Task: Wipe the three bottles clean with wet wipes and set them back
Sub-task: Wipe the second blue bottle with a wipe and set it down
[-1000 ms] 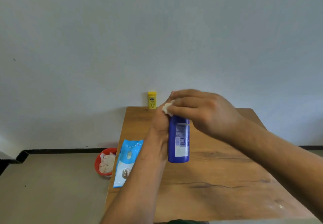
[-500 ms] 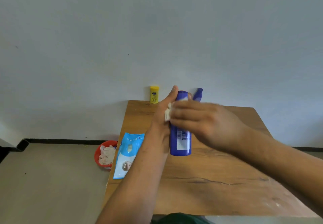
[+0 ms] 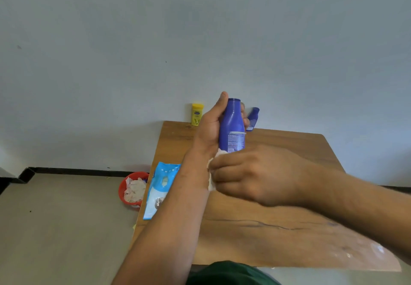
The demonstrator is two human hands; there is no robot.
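**Wiping the low end of the big blue bottle**

I am gripping the big blue bottle in my left hand, holding it upright in the air above the wooden table. My thumb is running up its left side towards the cap and my fingers are curling round the back, their tips showing at its right edge. The bottle's white label is facing me.

My right hand is bunching a white wet wipe in curled fingers and pressing it against the bottom of the bottle, hiding the base. The wipe is also brushing my left wrist.

The yellow bottle is standing at the far left corner of the table against the wall. The small blue bottle is leaning at the far edge, just behind my left fingers.

The light blue wet wipes pack is lying flat along the table's left edge, partly under my left forearm. Beside it, down on the floor, a red bowl is holding crumpled white wipes
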